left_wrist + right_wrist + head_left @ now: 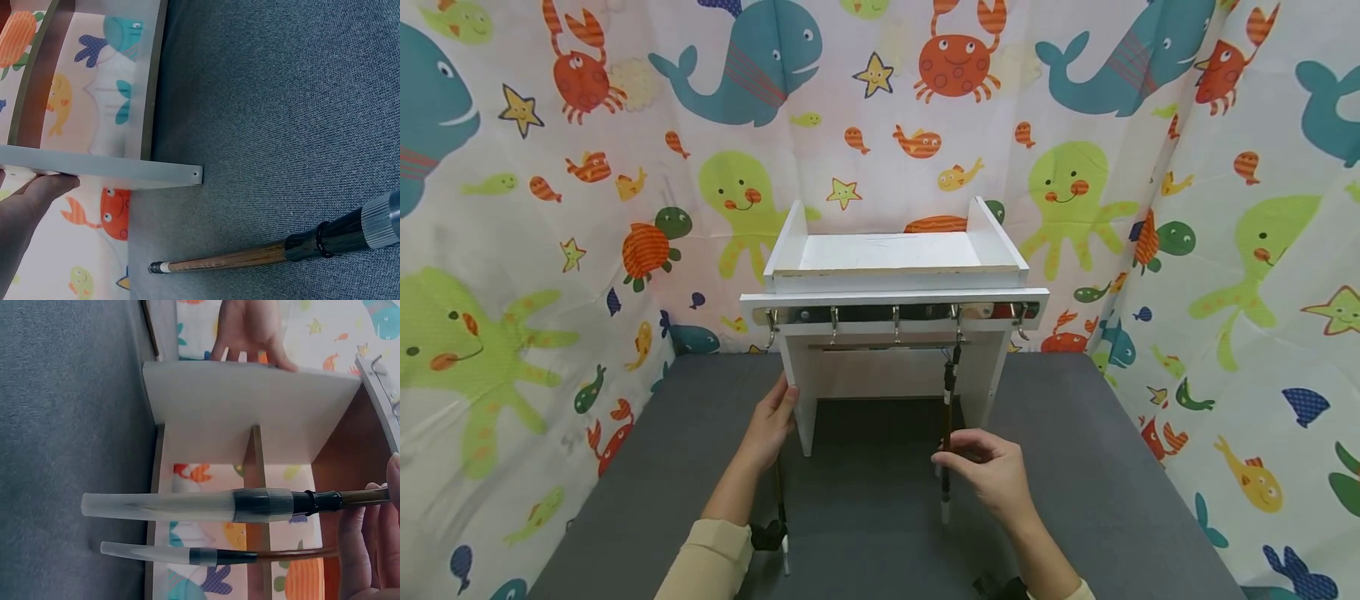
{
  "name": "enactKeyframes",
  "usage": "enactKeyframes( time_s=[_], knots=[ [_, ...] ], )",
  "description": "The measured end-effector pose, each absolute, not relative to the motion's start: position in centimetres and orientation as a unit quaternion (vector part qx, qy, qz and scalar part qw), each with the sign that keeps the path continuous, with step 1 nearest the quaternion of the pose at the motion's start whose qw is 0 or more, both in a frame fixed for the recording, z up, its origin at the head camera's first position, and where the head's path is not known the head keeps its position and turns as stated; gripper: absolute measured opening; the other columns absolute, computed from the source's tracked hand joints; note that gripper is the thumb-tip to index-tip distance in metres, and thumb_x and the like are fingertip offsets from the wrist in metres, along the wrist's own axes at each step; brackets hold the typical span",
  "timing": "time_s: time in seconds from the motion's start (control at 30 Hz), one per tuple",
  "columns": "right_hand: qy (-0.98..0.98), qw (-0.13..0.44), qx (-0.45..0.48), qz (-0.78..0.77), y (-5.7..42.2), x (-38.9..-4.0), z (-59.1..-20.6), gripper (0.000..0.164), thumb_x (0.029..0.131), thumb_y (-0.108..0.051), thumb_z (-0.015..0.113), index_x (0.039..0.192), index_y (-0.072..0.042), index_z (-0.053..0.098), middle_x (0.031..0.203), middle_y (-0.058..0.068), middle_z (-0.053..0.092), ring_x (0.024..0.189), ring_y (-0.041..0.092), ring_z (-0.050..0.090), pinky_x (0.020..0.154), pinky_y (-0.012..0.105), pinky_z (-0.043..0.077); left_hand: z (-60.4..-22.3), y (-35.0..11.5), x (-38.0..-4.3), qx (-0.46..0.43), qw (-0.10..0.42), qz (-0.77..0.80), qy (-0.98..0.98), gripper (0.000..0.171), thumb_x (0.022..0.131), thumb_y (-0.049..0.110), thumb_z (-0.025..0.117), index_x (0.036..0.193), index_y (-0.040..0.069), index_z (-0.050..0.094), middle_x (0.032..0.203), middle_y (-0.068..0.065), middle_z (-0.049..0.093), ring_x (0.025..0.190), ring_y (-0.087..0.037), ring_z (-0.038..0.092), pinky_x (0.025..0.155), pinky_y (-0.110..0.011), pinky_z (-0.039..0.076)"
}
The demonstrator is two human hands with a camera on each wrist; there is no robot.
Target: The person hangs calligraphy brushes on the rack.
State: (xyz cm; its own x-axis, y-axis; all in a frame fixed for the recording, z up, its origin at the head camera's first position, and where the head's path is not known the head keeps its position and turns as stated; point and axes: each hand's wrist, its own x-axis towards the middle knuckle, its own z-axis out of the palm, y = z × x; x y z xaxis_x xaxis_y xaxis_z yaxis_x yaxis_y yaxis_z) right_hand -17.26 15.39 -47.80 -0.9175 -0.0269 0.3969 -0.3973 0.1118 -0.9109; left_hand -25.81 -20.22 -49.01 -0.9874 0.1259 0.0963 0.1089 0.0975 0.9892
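My right hand (988, 471) pinches the brown handle of a capped calligraphy brush (269, 505) between thumb and fingers. The brush stands upright with its translucent cap downward, its top end at the fourth hook (957, 317) of a white wooden shelf rack (895, 296). Close behind it, a thinner capped brush (237, 556) shows in the right wrist view. My left hand (770, 421) lies against the outer face of the rack's left side panel (106, 165), fingers fairly straight. Near the left wrist, another capped brush (231, 256) lies on the grey cloth outside the panel.
Several metal hooks line the rack's front rail (865, 312), with a walled tray (887, 250) above it. The rack stands on a grey cloth surface (1060, 467). A curtain (872, 125) printed with sea animals encloses the back and both sides.
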Motion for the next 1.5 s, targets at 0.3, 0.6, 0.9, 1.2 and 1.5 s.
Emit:
enactKeyframes(
  time_s=[0.3,0.6,0.9,1.2,1.5],
  knots=[
    [-0.749,0.103,0.154,0.636,13.8,-17.7,-47.7,0.024,0.075,-0.014,0.089,0.096,-0.009,0.077,0.093,0.010,0.076,0.085,0.013,0.070,0.074,0.030,0.060,-50.5,-20.6,-26.5,0.071,0.003,0.662,0.746,0.061,0.108,0.043,0.041,0.163,0.032,0.017,0.168,-0.006,0.019,0.150,-0.041,0.025,0.107,-0.070,0.034],
    [-0.759,0.096,0.152,0.626,13.1,-18.6,-48.0,0.024,0.075,-0.018,0.090,0.094,-0.011,0.077,0.090,0.006,0.077,0.084,0.014,0.070,0.074,0.029,0.057,-50.6,-20.6,-26.5,0.072,-0.008,0.653,0.754,0.062,0.105,0.052,0.043,0.161,0.036,0.021,0.168,-0.006,0.023,0.149,-0.042,0.029,0.105,-0.071,0.036],
    [-0.762,0.082,0.162,0.621,12.6,-19.0,-47.8,0.024,0.078,-0.019,0.088,0.097,-0.009,0.077,0.090,0.007,0.077,0.082,0.022,0.070,0.071,0.029,0.058,-50.5,-20.5,-26.5,0.074,-0.013,0.652,0.754,0.064,0.105,0.051,0.043,0.162,0.033,0.021,0.168,-0.008,0.020,0.149,-0.043,0.027,0.103,-0.071,0.037],
    [-0.763,0.076,0.157,0.622,12.3,-19.4,-47.7,0.025,0.078,-0.013,0.088,0.099,-0.005,0.077,0.091,0.010,0.077,0.082,0.018,0.070,0.072,0.029,0.056,-50.5,-20.6,-26.5,0.073,-0.012,0.654,0.753,0.064,0.104,0.053,0.045,0.161,0.036,0.022,0.168,-0.007,0.023,0.148,-0.042,0.030,0.104,-0.071,0.038],
    [-0.761,0.074,0.153,0.626,12.1,-19.3,-47.4,0.024,0.077,-0.019,0.089,0.096,-0.009,0.077,0.090,0.009,0.076,0.082,0.016,0.070,0.073,0.029,0.058,-50.5,-20.5,-26.7,0.079,-0.018,0.662,0.745,0.061,0.106,0.049,0.044,0.161,0.035,0.022,0.167,-0.009,0.024,0.147,-0.043,0.032,0.103,-0.070,0.039]
  ],
)
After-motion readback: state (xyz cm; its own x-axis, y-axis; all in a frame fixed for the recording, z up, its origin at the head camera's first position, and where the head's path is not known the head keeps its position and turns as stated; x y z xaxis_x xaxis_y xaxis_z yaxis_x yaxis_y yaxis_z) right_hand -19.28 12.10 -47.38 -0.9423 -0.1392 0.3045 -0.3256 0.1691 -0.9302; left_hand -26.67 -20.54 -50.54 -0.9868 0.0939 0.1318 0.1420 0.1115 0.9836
